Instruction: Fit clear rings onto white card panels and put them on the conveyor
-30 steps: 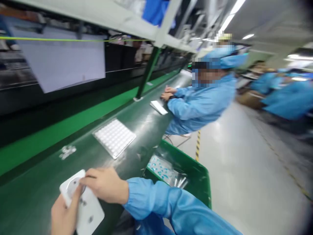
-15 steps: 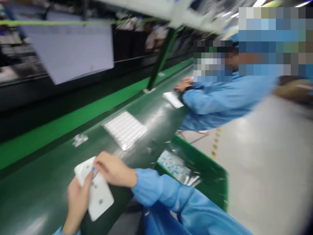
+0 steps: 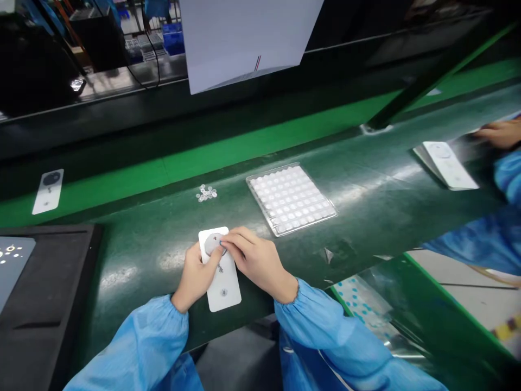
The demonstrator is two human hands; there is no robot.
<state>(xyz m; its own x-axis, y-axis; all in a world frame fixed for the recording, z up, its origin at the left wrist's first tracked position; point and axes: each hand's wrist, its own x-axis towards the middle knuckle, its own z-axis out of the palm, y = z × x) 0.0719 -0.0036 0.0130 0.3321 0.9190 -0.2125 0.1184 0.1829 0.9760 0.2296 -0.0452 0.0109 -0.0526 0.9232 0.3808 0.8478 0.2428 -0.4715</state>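
Observation:
A white rectangular plate (image 3: 223,285) lies on the dark green bench (image 3: 134,260) between my hands, with a round grey disc (image 3: 212,244) near its far end. My left hand (image 3: 196,277) grips the plate's left side, thumb on top beside the disc. My right hand (image 3: 255,260) lies over the plate's right side, fingertips pressed on the disc's edge. The fingers hide part of the disc. A small dark mark shows near the plate's near end.
Farther along the bench are a clear tray of white parts (image 3: 290,198), a small pile of clear rings (image 3: 206,193), and a second white plate (image 3: 48,191). A co-worker's hand (image 3: 499,133) is near a third plate (image 3: 445,165). A green bin (image 3: 423,293) stands at right.
The view has swung from a steep tilt to nearly level. My hands now sit closer together over the plate, and my right fingertips are on the disc.

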